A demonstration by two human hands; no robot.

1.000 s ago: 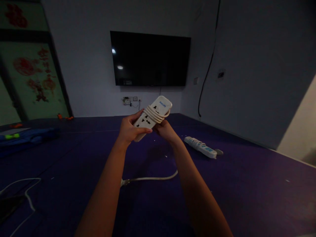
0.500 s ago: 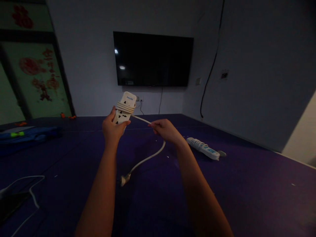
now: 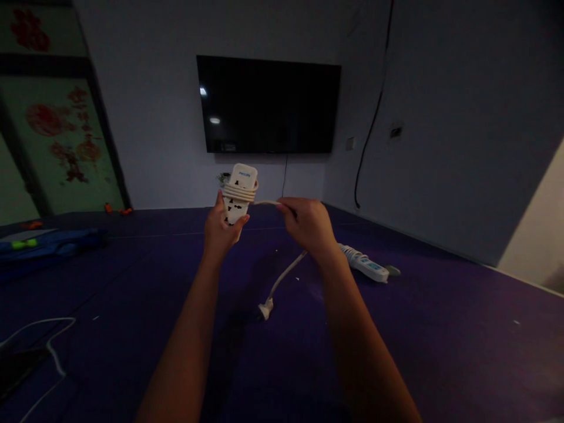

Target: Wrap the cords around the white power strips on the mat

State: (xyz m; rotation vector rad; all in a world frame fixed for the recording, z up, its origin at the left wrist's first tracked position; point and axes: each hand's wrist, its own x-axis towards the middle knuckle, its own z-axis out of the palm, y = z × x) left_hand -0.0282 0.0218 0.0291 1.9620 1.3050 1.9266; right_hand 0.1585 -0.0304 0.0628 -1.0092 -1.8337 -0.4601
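My left hand (image 3: 224, 228) grips the lower end of a white power strip (image 3: 244, 174), tilted up with its sockets facing me. Several turns of its white power cord (image 3: 240, 192) are wrapped round the middle of the strip. From the wraps a short length runs right, nearly straight, to my right hand (image 3: 308, 223), whose thumb and fingers are pinched shut on it. Below that hand the rest of the cord hangs in a curve, ending in a white plug (image 3: 265, 309) low in front of me.
A second power strip (image 3: 371, 268), wound with its cord, lies on the purple surface (image 3: 440, 352) beyond my right forearm. At left are a blue cloth item (image 3: 66, 242), a white cable (image 3: 53, 341) and a dark flat object (image 3: 20, 370). A television (image 3: 269, 106) hangs on the far wall.
The power strip and my left hand have shifted right. My right hand has moved up and right with the cord, and the hanging plug has swung right.
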